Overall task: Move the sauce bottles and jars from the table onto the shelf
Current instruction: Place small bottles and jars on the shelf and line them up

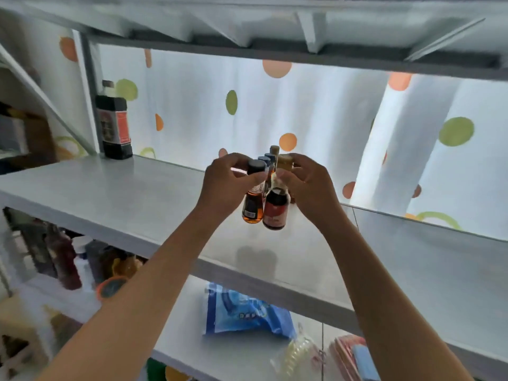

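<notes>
Two bare forearms reach up from the bottom of the view toward the middle shelf (115,193), and between them, on the shelf below, lies a blue packet (242,312). The left hand (228,185) has its fingers curled over the dark cap of an amber bottle (253,207), pinching it near the top. The right hand (308,185) grips the gold cap of a dark red-labelled bottle (276,209) in the same way. The two bottles hang side by side, touching or very nearly so, above the middle of the shelf board; a soft shadow on the board beneath them suggests they have not yet landed. Just behind them, more bottle tops (270,155) show between the hands, though whether those stand on the shelf or are also held cannot be told. At the far left corner of the same board a tall dark bottle (114,125) stands upright against the frame post. The step in hand appears to be placing this pair on the shelf. The next move calls for lowering both bottles straight down until their bases sit flat, keeping them clear of the ones behind, then loosening the fingers from the caps without tipping either bottle.
</notes>
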`<state>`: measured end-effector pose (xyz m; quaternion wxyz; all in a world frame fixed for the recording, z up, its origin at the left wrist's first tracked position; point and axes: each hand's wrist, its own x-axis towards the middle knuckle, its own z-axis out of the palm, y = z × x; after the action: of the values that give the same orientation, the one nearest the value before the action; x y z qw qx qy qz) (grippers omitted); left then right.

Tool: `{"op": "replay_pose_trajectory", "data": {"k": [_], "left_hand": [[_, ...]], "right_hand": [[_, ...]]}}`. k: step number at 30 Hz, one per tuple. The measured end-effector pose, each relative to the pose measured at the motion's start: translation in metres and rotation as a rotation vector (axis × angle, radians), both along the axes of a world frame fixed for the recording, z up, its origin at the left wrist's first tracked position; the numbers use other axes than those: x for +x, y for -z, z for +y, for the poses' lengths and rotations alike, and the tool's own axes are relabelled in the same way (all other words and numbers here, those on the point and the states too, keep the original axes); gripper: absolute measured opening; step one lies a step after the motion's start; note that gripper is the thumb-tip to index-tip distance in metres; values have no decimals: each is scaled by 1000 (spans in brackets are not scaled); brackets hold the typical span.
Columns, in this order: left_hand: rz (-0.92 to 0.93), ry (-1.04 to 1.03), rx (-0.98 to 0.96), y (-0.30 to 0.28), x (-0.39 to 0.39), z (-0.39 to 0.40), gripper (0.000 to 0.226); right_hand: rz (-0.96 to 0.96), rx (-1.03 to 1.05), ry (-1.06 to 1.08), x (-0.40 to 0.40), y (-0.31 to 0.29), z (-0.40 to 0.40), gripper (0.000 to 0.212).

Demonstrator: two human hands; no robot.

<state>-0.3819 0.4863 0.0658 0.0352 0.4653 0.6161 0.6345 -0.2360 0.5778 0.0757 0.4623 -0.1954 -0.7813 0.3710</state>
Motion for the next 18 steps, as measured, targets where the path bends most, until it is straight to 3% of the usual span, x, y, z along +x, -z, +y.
{"op": "replay_pose_trajectory", "data": {"k": [4, 11, 18], "left_hand": [[88, 48, -12, 8, -19, 55, 31], [231, 66, -10, 25, -18, 123, 14], [238, -51, -52, 36, -12, 151, 32]], "right_hand": [[19, -43, 152, -16, 4, 42, 29], [-10, -49, 376, -25, 23, 98, 16], [-101, -36, 409, -34, 30, 118, 19]]}}
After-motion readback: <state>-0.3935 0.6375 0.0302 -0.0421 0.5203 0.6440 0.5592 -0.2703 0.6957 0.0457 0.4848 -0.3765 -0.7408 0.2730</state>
